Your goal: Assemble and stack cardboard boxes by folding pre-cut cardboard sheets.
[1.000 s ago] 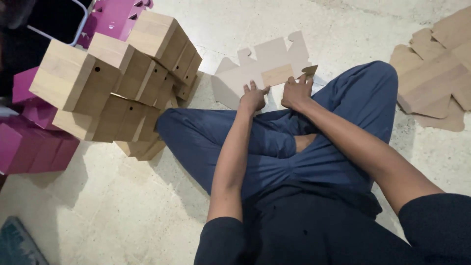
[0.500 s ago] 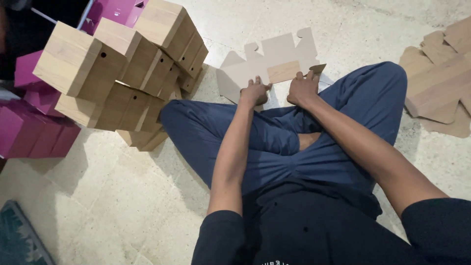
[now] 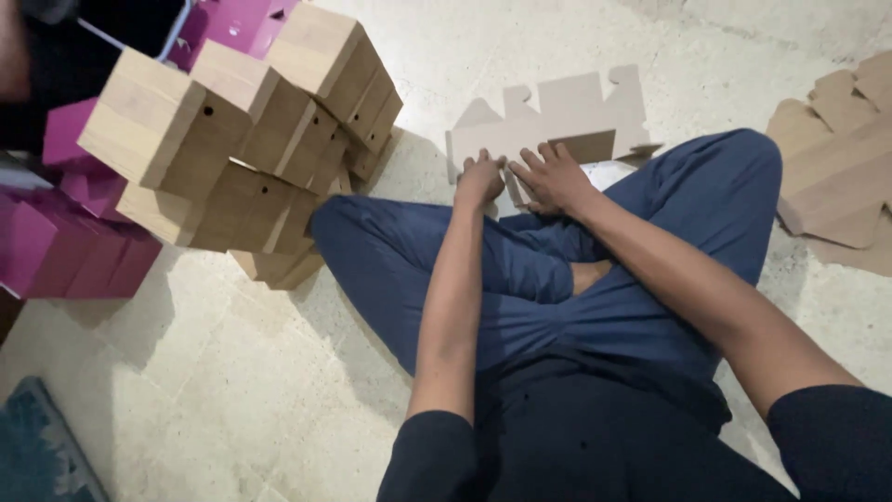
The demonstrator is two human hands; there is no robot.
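Observation:
A flat die-cut cardboard box blank [image 3: 557,116] lies on the floor just beyond my crossed legs [image 3: 520,270]. My left hand [image 3: 480,178] is curled, knuckles up, pressing on the blank's near left edge. Beside it, my right hand [image 3: 550,175] lies flat with fingers spread on the blank's near middle, by a folded flap. The two hands almost touch.
A stack of folded tan cardboard boxes [image 3: 242,139] stands to the left, with magenta boxes [image 3: 65,242] behind and below it. More flat cardboard blanks [image 3: 836,158] are piled at the right. A blue mat corner [image 3: 42,446] shows at bottom left.
The hands have shifted from gripping the blank's near edge to pressing down on it, the right hand now flattened. The view has tilted slightly.

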